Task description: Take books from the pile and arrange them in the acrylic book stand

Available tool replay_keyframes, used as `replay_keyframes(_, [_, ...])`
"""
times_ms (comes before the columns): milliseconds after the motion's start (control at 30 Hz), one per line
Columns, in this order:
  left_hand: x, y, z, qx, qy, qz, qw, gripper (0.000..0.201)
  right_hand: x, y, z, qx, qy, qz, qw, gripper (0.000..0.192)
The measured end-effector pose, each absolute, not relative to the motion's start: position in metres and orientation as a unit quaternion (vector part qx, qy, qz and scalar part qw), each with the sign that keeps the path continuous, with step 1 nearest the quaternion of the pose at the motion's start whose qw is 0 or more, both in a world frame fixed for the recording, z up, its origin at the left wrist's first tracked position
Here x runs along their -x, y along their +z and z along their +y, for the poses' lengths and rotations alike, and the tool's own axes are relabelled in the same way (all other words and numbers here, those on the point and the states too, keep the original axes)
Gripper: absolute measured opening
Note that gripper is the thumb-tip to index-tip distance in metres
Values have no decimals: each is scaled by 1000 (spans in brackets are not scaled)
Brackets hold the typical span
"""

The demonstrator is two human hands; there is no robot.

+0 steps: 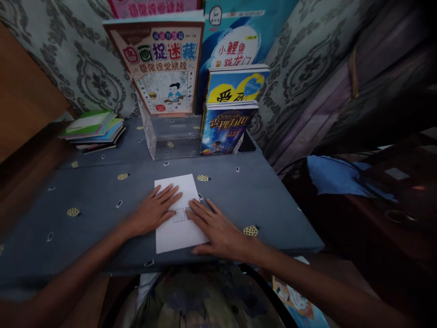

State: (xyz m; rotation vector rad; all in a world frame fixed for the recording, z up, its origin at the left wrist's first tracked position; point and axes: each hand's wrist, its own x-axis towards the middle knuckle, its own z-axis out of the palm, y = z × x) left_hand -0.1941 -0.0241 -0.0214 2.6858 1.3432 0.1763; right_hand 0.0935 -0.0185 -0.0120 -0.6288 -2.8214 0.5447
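A white sheet of paper (167, 239) lies on the table near its front edge, with a small patch of grey print at its middle. My left hand (155, 209) rests on the sheet's left half, palm down with fingers stretched out. On the right side, my right hand (215, 228) lies flat across the paper's right edge, its fingertips by the printed patch and its thumb near the lower right corner. Both hands are open and grip nothing. Part of the sheet's right edge is hidden under my right hand.
A clear plastic book stand (170, 143) holds several upright books, among them a picture book (164, 77) and a dark blue book (223, 130). Several booklets (95, 125) are stacked at the back left. A patterned blue-grey cloth (95, 191) covers the table; a curtain (303, 59) hangs behind.
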Motion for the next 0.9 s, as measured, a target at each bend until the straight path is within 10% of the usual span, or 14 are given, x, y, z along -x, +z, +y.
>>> replay_keyframes(300, [184, -18, -65, -907, 52, 403, 108, 62, -120, -23, -61, 185, 159, -966, 90, 59])
replay_keyframes(900, [199, 25, -16, -574, 475, 477, 466, 66, -73, 78, 44, 365, 278, -748, 479, 37])
